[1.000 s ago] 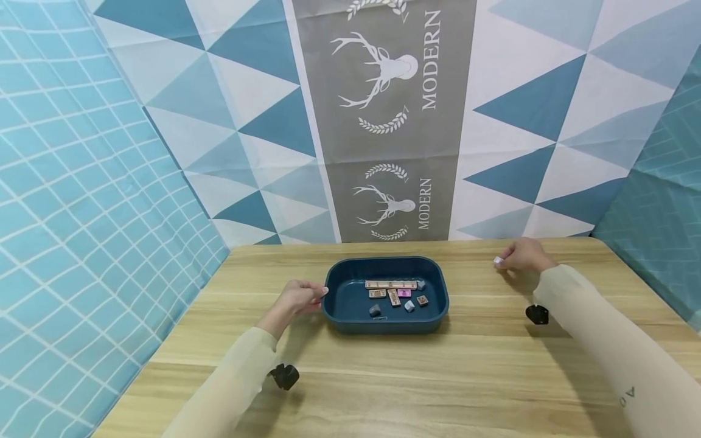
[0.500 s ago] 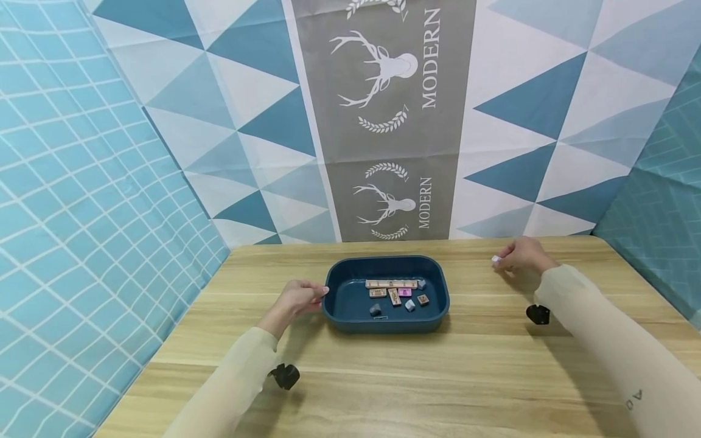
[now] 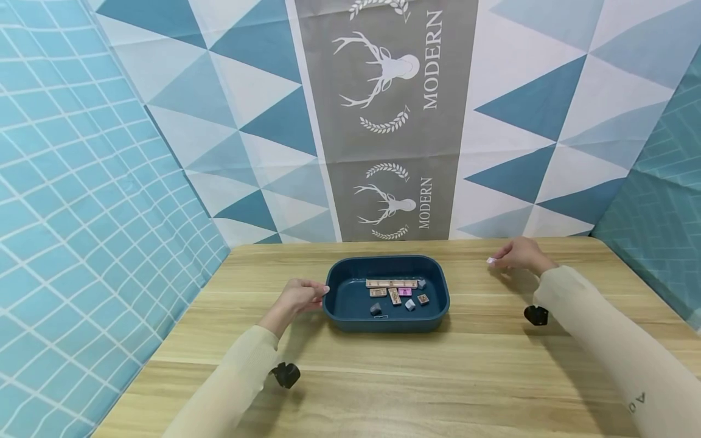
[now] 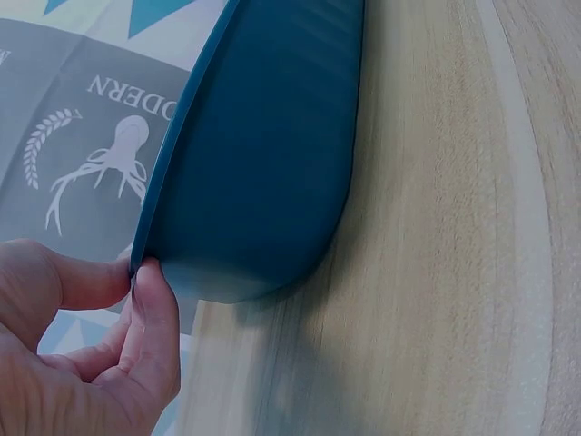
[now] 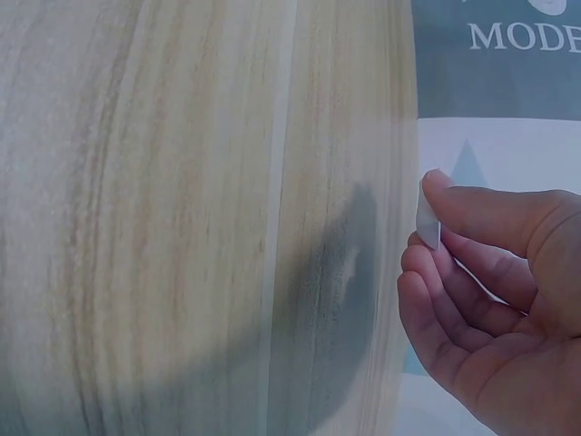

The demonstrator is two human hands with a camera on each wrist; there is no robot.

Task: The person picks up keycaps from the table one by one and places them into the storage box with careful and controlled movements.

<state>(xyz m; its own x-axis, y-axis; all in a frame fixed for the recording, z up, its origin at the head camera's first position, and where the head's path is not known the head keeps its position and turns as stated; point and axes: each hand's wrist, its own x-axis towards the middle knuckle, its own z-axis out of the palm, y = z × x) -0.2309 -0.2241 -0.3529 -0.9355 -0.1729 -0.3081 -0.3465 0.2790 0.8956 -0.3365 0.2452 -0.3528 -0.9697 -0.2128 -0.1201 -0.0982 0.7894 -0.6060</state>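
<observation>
My left hand [image 3: 298, 296] pinches the left rim of a dark blue rectangular tray [image 3: 383, 325] between thumb and fingers; the left wrist view shows the tray's rim [image 4: 156, 209] in that pinch. Over the table to the right, my right hand [image 3: 520, 254] holds a small whitish piece [image 3: 490, 261] between thumb and fingertips. Up close in the right wrist view, this piece [image 5: 428, 222] looks thin and pale; its kind cannot be made out. Inside the tray lie a long printed wooden strip [image 3: 391, 283], a pink printed piece [image 3: 404, 292] and a dark grey stone-like lump [image 3: 375, 309].
Also in the tray are a small tan block [image 3: 423, 299], a whitish lump [image 3: 410, 305] and other small printed pieces. The wooden table [image 3: 383, 383] ends at a patterned wall covering [image 3: 391, 121]. A blue tiled sheet [image 3: 82, 201] hangs at the left.
My right hand has shifted slightly left with the whitish piece, which has turned a little in its fingertips. The left hand and the tray stay in place.
</observation>
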